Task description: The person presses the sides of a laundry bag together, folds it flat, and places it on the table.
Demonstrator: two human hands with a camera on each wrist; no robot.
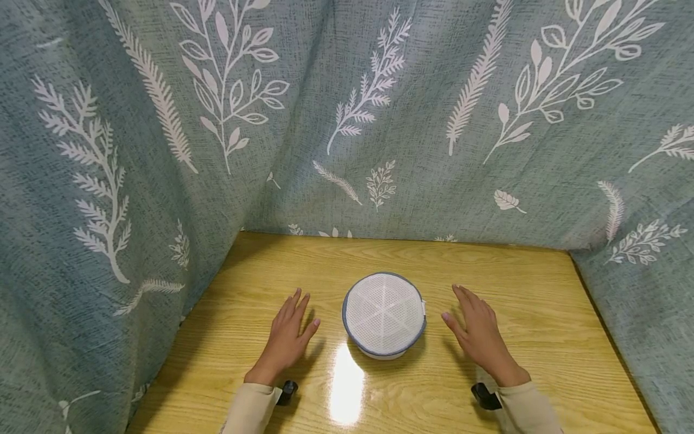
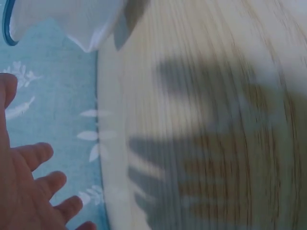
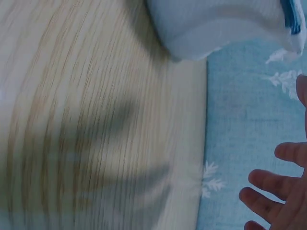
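Note:
A round white mesh bag (image 1: 384,313) with blue piping and a seamed top stands on the wooden table between the two hands. A small white tag (image 1: 424,308) sticks out from its right side. My left hand (image 1: 287,337) hovers to its left, fingers spread and holding nothing. On the other side my right hand (image 1: 479,331) is held likewise, apart from the bag. In the left wrist view the sagging lower side of the bag (image 2: 72,19) shows at the top. The right wrist view catches its white side wall (image 3: 216,28) too.
The wooden table (image 1: 515,289) carries a bright light reflection in front of the bag. Blue-green curtains (image 1: 423,181) with white leaf prints hang at the back and both sides. Each wrist has a black strap-on device (image 1: 288,392) below the sleeve.

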